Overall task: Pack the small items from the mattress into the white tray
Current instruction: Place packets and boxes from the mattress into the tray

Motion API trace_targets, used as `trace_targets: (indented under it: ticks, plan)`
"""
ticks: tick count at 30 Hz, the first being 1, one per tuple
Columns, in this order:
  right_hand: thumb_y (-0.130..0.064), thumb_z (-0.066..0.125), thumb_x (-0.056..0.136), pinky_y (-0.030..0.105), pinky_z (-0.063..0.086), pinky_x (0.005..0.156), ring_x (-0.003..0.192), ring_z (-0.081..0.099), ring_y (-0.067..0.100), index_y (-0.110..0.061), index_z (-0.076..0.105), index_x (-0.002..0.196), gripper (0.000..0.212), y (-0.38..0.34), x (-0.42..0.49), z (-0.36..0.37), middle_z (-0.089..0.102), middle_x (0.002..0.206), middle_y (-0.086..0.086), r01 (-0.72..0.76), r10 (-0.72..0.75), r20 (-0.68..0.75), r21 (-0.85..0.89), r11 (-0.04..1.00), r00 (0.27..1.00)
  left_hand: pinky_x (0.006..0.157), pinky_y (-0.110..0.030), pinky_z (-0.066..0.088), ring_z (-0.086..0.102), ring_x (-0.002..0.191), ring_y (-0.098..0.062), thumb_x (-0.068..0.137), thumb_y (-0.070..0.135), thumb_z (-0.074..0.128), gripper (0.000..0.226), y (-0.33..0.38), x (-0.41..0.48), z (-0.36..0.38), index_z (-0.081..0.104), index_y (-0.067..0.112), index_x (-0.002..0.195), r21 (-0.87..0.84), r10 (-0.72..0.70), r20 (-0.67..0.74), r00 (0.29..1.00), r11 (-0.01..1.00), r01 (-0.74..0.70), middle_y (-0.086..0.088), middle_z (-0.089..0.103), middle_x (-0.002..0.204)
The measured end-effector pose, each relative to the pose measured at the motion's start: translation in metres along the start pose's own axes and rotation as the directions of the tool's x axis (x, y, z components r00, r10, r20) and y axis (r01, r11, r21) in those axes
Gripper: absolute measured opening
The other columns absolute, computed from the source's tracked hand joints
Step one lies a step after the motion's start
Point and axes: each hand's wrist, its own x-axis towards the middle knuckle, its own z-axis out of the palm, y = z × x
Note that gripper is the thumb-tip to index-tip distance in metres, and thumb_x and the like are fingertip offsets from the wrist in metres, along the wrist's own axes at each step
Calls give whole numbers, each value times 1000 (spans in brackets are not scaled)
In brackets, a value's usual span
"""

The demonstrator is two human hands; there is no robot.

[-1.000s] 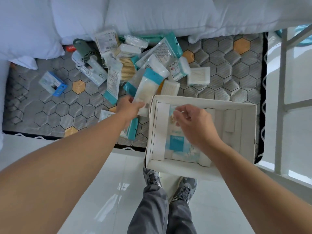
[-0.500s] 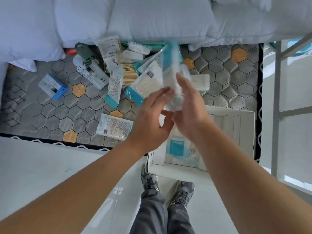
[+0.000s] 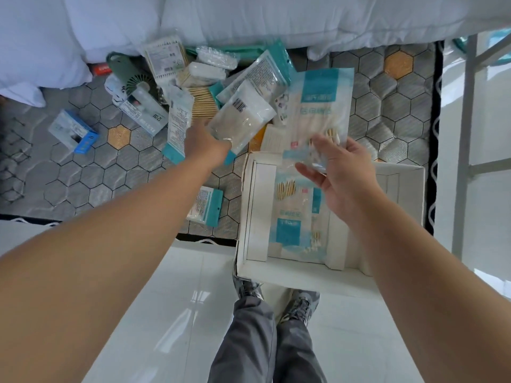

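Head view, left hand [image 3: 207,145] gripping 1 clear packet [image 3: 243,120], right hand [image 3: 345,183] pinching 1 blue packet [image 3: 320,106] over 1 white tray [image 3: 304,272]

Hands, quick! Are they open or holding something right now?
Left hand: grips the clear barcode packet.
Right hand: pinches the blue-and-white swab packet.

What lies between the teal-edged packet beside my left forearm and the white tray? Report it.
Only a bare strip of mattress separates the packet from the tray, seen in the head view.
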Motion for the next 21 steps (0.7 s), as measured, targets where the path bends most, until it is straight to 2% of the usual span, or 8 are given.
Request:
trace_targets:
  ticks: [4,6,8,12,15,18,19,21]
  plan:
    - [-15,72,92,33,63,68,80,79,25,-8,67,107,16,2,7,-6,75,105,12,-6,6,5,20,1000,1000,82,-27,50,55,105,-20,80,12,78,54,2,16,12,53,10,128,11,-28,-119,993,999,30,-9,51,133]
    - [-15,73,92,33,63,68,80,79,25,-9,67,106,17,2,10,-6,75,104,11,-9,9,-1,17,1000,1000,84,-35,60,60,104,-22,82,13,76,50,4,18,12,57,12,128,-59,-75,-131,988,996,68,-7,57,128]
    - [-15,74,91,33,64,68,79,79,25,-9,67,107,18,2,11,-5,75,103,11,-24,24,-13,24,999,1000,76,-39,63,68,99,-26,85,17,75,41,4,16,11,67,13,125,-55,-73,-60,995,996,70,-7,66,119]
    - [-15,73,91,33,64,67,81,79,26,-9,66,109,21,-2,10,-6,74,104,12,-71,71,-10,41,997,997,60,-25,52,66,95,-19,94,24,67,26,8,3,3,70,14,118,-155,-36,124,992,986,55,-4,69,109]
    - [-14,73,91,35,65,70,83,79,28,-8,65,109,21,-5,8,-7,73,107,14,-97,97,9,62,993,995,66,-24,47,66,93,-17,95,22,64,18,17,-9,-10,70,12,109,-299,-31,139,990,952,72,-5,71,107]
    - [-12,73,91,38,65,73,85,78,29,-7,64,113,24,-6,6,-8,73,109,15,-114,113,22,82,990,993,88,-43,58,68,102,-27,93,19,64,7,31,-21,-26,66,14,97,-450,-20,119,993,890,72,-8,71,104]
    - [-10,73,91,38,65,73,87,78,30,-6,64,113,24,-6,5,-8,73,108,15,-114,111,31,101,988,993,89,-48,56,68,102,-30,90,17,65,2,37,-26,-32,64,17,92,-516,-7,100,995,855,58,-10,70,103]
    - [-6,71,92,37,65,73,92,77,32,-4,64,113,22,-5,2,-9,74,107,16,-102,95,50,164,981,994,75,-45,53,65,91,-29,83,14,65,10,49,-37,-40,56,20,80,-562,39,32,999,827,-15,-15,65,98]
